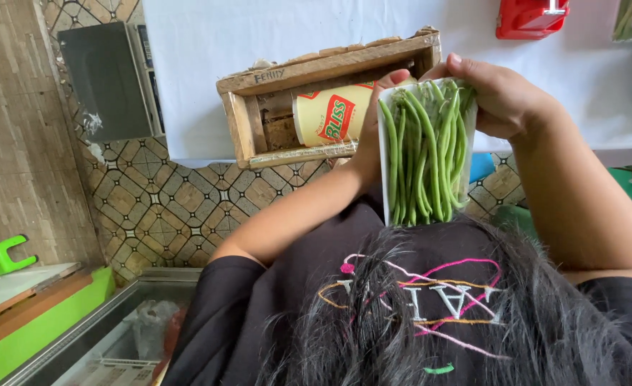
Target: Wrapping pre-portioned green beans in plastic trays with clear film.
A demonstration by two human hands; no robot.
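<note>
A white foam tray [385, 154] filled with long green beans [426, 154] is held up in front of my chest, between both hands. My left hand [370, 139] grips the tray's left edge, thumb over the top corner. On the other side, my right hand [500, 91] wraps the top right corner, fingers curled behind the tray. The tray's lower end meets my dark shirt and hair. Behind the left hand stands a wooden crate [316, 68] on a white table [208, 86].
In the crate lies a yellow printed cylinder [330, 114], with a clear roll [298, 154] along the front. A red object [530, 18] sits at the table's far side. A grey box [108, 78] stands left, a glass-lidded freezer [108, 336] lower left, over patterned floor tiles.
</note>
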